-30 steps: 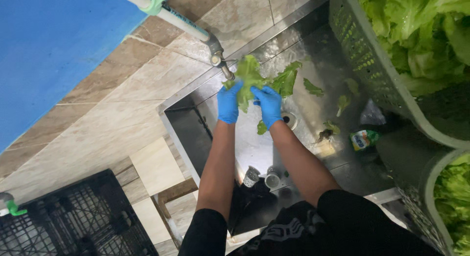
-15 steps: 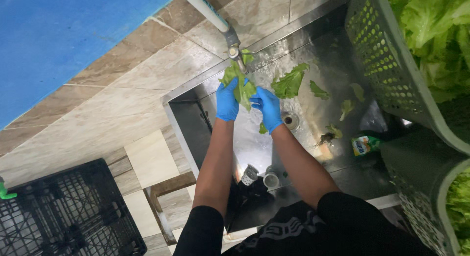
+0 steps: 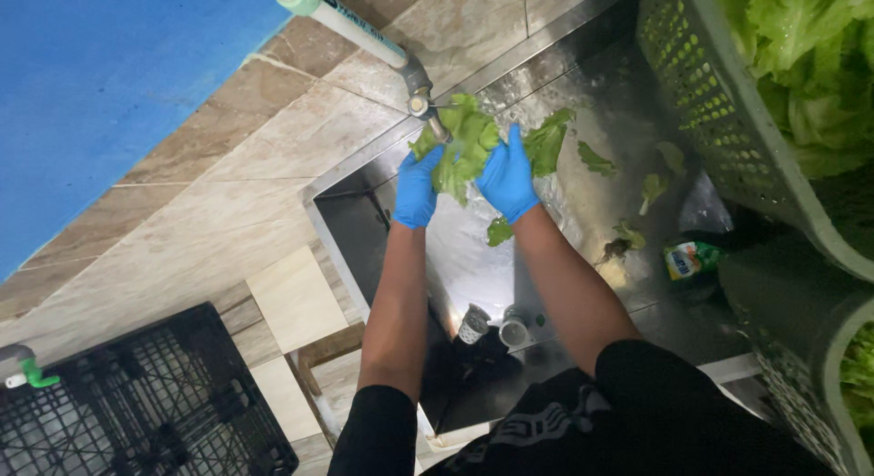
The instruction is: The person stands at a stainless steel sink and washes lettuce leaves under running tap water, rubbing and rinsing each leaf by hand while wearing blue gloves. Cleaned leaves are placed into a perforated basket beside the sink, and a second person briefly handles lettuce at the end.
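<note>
Both my hands wear blue gloves and hold a bunch of green lettuce leaves (image 3: 464,135) under a metal tap (image 3: 421,89) over a steel sink (image 3: 583,221). My left hand (image 3: 417,189) grips the left side of the leaves. On the right side my right hand (image 3: 508,177) closes around them. The leaves sit right below the tap's spout. Loose lettuce pieces (image 3: 596,159) lie scattered on the wet sink floor.
A green plastic basket (image 3: 728,139) full of lettuce stands at the right of the sink, with a second basket (image 3: 819,385) below it. A small green packet (image 3: 685,258) lies in the sink. A black crate (image 3: 137,403) sits on the tiled floor at lower left.
My hands have lifted the lettuce closer to the tap's spout. The camera has shifted, so the sink and hands sit slightly lower and more to the right of the view.
</note>
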`<state>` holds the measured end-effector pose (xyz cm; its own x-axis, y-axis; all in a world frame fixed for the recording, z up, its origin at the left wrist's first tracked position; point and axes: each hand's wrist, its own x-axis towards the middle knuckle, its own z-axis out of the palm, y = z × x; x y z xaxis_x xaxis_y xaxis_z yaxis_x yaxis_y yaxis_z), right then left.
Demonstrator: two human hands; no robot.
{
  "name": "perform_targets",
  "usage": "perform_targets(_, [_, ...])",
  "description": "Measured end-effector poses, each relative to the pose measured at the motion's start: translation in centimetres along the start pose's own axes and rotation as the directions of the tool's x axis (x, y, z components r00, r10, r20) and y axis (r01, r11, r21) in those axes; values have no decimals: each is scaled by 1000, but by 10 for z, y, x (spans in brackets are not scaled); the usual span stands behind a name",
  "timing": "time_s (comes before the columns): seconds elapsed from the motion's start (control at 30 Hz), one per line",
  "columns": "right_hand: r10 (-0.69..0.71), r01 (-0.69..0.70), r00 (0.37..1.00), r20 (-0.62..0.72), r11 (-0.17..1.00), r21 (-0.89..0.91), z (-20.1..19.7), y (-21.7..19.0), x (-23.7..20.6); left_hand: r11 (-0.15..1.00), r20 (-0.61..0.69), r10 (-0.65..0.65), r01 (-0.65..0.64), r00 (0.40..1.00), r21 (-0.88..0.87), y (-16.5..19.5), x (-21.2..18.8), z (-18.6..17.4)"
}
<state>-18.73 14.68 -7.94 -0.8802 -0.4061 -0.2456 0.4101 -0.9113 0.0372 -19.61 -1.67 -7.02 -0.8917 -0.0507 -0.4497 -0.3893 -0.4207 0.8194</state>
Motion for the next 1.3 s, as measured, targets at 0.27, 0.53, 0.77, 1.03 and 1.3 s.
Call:
perform_targets(0.27, [1, 1, 1000, 20, 995, -95, 1, 9, 4, 995, -34, 79, -77, 996, 57, 8, -4, -15])
perform_targets(0.53, [-51, 53, 996, 75, 998, -25, -8, 13, -7, 998, 0, 18, -18, 1000, 65, 6, -2, -26])
perform_targets(0.77, [-129, 127, 991, 30, 989, 74, -37, -3, -27, 883, 281, -293, 371, 914, -288, 1, 11, -13])
perform_targets(1.03, [-213, 213, 977, -16, 975, 56, -48, -24, -23, 823, 467, -250, 440, 848, -359, -4, 33, 1])
perform_targets(1.3, [-140, 141, 990, -32, 990, 26, -50, -21, -35, 808, 434, -275, 451, 858, -380, -17, 1, -10])
